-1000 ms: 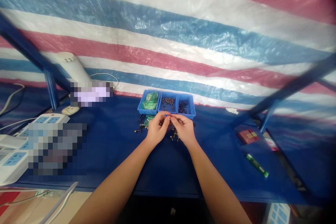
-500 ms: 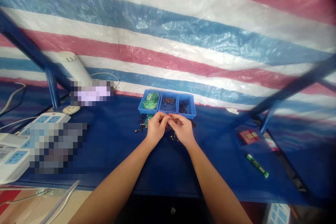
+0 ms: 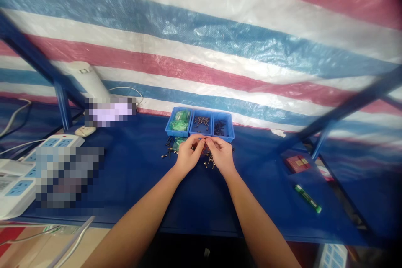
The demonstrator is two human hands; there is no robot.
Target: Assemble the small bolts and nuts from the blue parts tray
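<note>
My left hand (image 3: 189, 153) and my right hand (image 3: 222, 153) meet fingertip to fingertip just in front of the blue divided bin (image 3: 191, 135). Both are closed in a pinch; whatever lies between the fingers is too small and hidden to name. Green packets (image 3: 179, 124) fill the bin's left compartment, brass-coloured screws (image 3: 202, 121) lie in the middle one, and dark screws (image 3: 219, 127) in the right one. Loose brass-coloured screws (image 3: 210, 161) are scattered under and between my hands. Black screws (image 3: 169, 141) and another green packet (image 3: 177, 142) lie left of my left hand.
White power strips (image 3: 67, 140) and a blurred-out dark object (image 3: 75, 176) are at the left. Behind them stands a white cylinder (image 3: 89, 81). A dark red box (image 3: 297, 163) and a green tube (image 3: 307, 198) lie at the right. Blue frame bars (image 3: 61, 104) flank the table.
Both hands have shifted slightly to the right, still pinched together. The thumbs now point further up, and more of the loose brass-coloured screws show beneath the right hand.
</note>
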